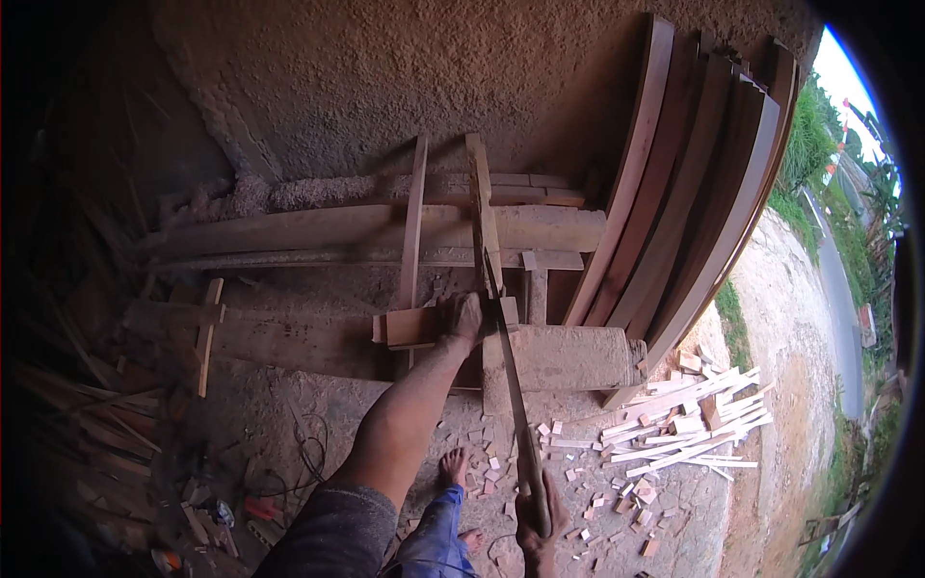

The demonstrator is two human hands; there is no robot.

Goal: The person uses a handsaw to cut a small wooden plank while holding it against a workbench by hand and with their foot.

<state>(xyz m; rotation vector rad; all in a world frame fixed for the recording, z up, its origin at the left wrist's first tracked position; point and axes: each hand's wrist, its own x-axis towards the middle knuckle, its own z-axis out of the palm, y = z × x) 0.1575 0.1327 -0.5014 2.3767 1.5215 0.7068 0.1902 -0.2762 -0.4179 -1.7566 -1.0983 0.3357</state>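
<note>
My left hand (464,320) is closed over a short wooden board (410,328) and presses it against the bench. The board's right end sticks out past my fingers. In my right hand (537,515), near the lower edge, is the handle of a handsaw (515,395). Its long narrow blade runs up and away to the board's right end, beside my left hand. How deep the teeth sit in the wood cannot be seen. Beneath the board lies a thick, dusty beam (578,356) serving as a bench, with an upright wooden post (482,207) behind the blade.
Long planks (703,183) lean against the rough wall on the right. A heap of thin offcut strips (689,424) and several small wood blocks (641,491) litter the ground. Another thick beam (540,229) lies behind the bench. A cable (310,453) curls on the floor at left.
</note>
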